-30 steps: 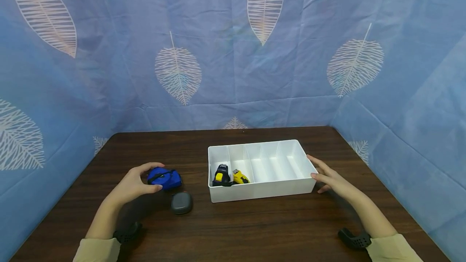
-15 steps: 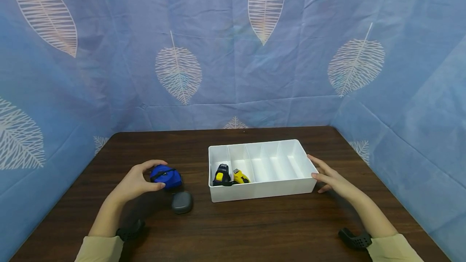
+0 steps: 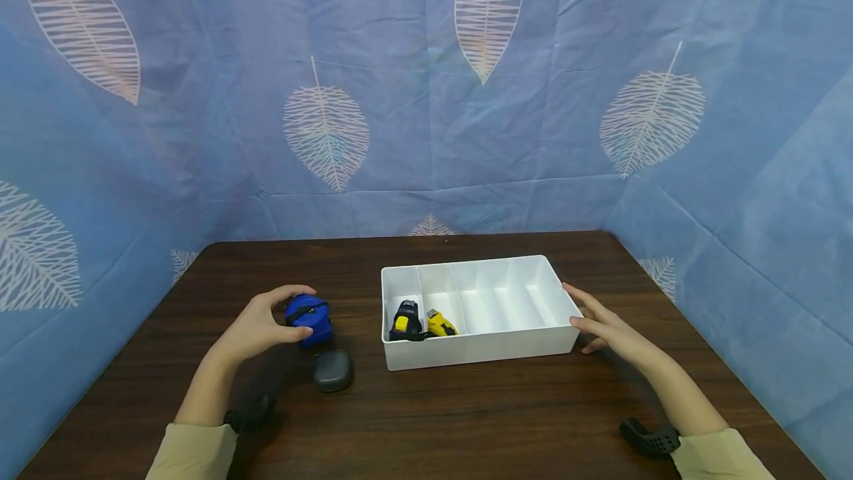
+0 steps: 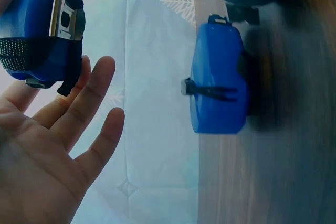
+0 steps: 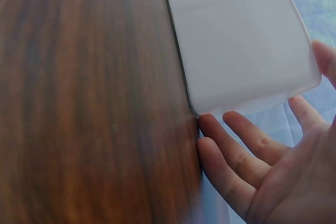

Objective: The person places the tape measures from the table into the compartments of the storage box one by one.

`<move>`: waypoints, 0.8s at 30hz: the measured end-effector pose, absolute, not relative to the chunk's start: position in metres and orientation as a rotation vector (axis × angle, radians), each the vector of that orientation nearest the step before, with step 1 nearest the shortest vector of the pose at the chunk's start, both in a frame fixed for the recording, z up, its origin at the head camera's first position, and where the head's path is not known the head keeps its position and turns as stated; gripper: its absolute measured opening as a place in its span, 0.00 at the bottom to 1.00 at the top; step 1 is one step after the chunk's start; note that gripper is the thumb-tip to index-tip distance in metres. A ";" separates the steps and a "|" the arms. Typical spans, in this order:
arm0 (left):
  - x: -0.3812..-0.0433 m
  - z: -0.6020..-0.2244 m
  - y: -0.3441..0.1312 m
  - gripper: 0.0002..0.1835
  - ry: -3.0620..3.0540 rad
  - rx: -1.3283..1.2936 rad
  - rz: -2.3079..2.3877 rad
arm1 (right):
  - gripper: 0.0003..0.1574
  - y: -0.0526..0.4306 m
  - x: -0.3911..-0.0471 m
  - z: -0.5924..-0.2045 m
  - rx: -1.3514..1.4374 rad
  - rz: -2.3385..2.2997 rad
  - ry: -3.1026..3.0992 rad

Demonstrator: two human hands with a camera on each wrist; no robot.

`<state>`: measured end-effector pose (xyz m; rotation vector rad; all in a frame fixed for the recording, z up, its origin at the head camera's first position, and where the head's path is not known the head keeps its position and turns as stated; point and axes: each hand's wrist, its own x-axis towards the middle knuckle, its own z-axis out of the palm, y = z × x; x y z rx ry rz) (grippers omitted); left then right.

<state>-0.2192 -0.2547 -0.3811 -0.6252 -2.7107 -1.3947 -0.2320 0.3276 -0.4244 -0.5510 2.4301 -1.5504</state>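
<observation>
My left hand (image 3: 256, 332) pinches a blue tape measure (image 3: 305, 310) with a black strap between thumb and forefinger, its metal end hook showing in the left wrist view. The other fingers stay spread. A second blue tape measure (image 4: 218, 77) sits on the table under the held one. Near it lies a dark grey rounded case (image 3: 333, 371). My right hand (image 3: 613, 330) touches the right end of a white divided box (image 3: 480, 350), its thumb at the near corner and its fingers extended along the end wall.
In the box's leftmost compartment sits a black and yellow tape measure (image 3: 405, 319). A yellow tool (image 3: 440, 324), possibly a small cutter, lies in the adjoining compartment. The dark wooden table (image 3: 433, 421) is bordered by a blue leaf-patterned cloth (image 3: 400, 132).
My left hand has moved right and slightly away from me, carrying the tape measure over the one on the table. The right hand and the box have stayed put.
</observation>
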 end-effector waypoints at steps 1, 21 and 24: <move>-0.220 -0.380 -0.253 0.30 -2.707 -0.631 -1.397 | 0.41 0.328 -0.232 -0.424 -0.550 -1.550 2.431; -0.228 -0.372 -0.232 0.30 -2.683 -0.677 -1.390 | 0.42 0.328 -0.232 -0.425 -0.550 -1.557 2.433; -0.228 -0.371 -0.229 0.31 -2.688 -0.675 -1.415 | 0.42 0.328 -0.232 -0.425 -0.550 -1.556 2.433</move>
